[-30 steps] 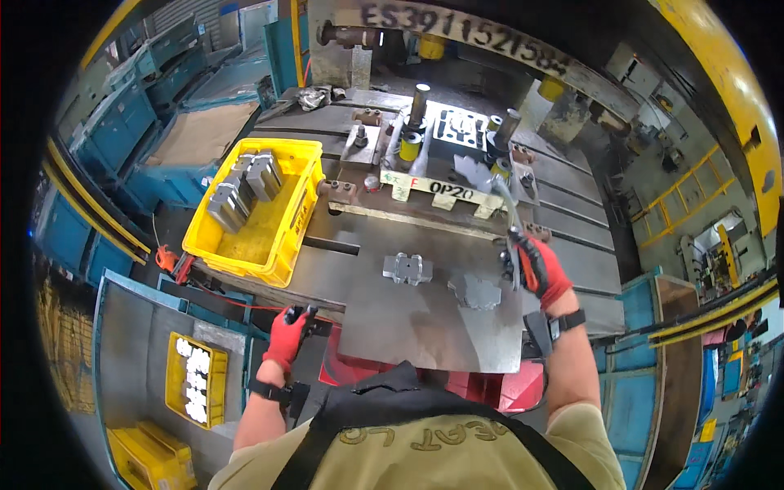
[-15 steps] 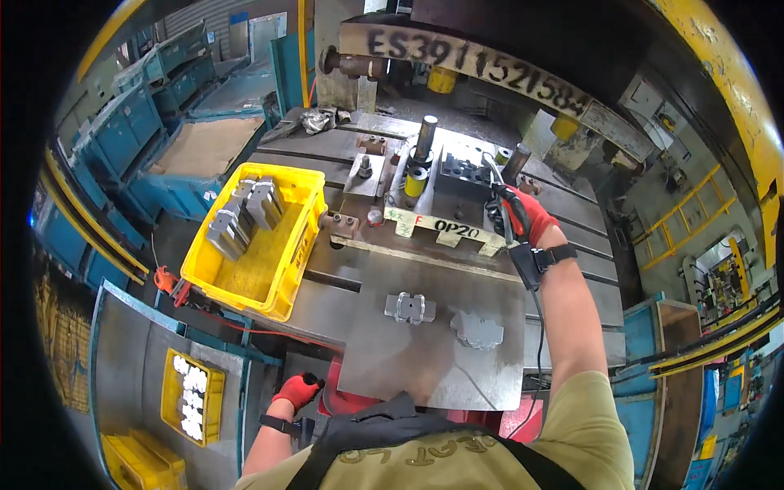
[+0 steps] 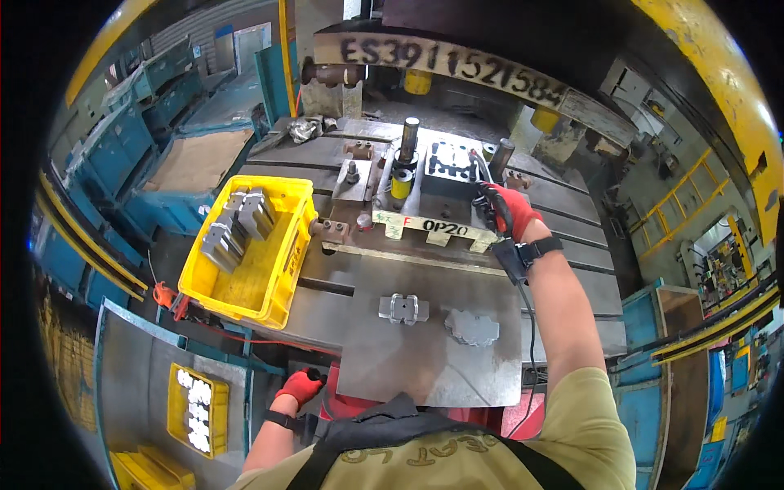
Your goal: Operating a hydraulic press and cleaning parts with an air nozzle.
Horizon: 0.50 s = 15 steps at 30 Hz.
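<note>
My right hand (image 3: 513,214), in a red and black glove, closes round a dark, slim hand tool (image 3: 480,169) at the right front corner of the die. The tool's end points at the dark die block (image 3: 449,186); its exact kind is unclear. Bright and dark patches show on the block's top (image 3: 452,161). My left hand (image 3: 300,387), gloved alike, hangs low by the table's front edge with curled fingers; a black bit shows at them, and whether it is held cannot be made out. A grey metal block (image 3: 403,309) and a flat grey plate part (image 3: 472,327) lie on the steel plate (image 3: 384,367).
At left on the press table stands a yellow bin (image 3: 237,306) with several grey metal parts (image 3: 224,242). A steel post (image 3: 410,135) and yellow cylinder (image 3: 401,184) rise beside the block. The press's upper beam (image 3: 327,49) hangs above. A black cable (image 3: 532,351) trails from my right wrist.
The whole view has shifted slightly. My right hand stays at the die corner, its tool lying a little differently. The block's top looks brighter. My left hand has barely moved.
</note>
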Tool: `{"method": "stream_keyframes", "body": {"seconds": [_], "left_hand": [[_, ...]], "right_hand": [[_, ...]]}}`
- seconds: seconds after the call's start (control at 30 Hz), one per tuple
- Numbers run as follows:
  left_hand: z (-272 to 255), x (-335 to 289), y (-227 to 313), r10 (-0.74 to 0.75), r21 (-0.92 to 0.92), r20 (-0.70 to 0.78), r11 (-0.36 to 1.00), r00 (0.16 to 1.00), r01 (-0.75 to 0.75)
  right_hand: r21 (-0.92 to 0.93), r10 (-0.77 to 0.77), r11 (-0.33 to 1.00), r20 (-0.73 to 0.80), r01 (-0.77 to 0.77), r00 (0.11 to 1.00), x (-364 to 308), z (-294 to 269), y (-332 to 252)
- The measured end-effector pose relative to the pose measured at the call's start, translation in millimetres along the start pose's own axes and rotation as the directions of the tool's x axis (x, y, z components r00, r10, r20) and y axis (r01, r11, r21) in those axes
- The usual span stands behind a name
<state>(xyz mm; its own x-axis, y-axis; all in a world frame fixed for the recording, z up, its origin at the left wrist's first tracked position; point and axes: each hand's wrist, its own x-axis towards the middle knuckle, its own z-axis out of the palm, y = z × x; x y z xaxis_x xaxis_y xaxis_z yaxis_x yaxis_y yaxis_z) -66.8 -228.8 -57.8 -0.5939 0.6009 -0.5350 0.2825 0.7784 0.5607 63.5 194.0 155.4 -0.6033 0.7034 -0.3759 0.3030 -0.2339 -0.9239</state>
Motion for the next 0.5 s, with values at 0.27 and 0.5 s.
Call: {"method": "stream_keyframes", "body": {"seconds": [0.27, 0.5], "left_hand": [[-1.2, -8.8, -10.3, -0.122, -0.016, 0.151, 0.992, 0.981, 0.126], [35.0, -9.7, -36.0, 0.080, -0.533, 0.368, 0.834, 0.926, 0.140]], "right_hand": [[-0.441, -0.733, 0.633, -0.076, 0.636, 0.676, -101.4, -45.7, 70.4], [0.515, 0.078, 0.806, -0.583, 0.294, 0.809, -234.3, -109.1, 223.4]]}}
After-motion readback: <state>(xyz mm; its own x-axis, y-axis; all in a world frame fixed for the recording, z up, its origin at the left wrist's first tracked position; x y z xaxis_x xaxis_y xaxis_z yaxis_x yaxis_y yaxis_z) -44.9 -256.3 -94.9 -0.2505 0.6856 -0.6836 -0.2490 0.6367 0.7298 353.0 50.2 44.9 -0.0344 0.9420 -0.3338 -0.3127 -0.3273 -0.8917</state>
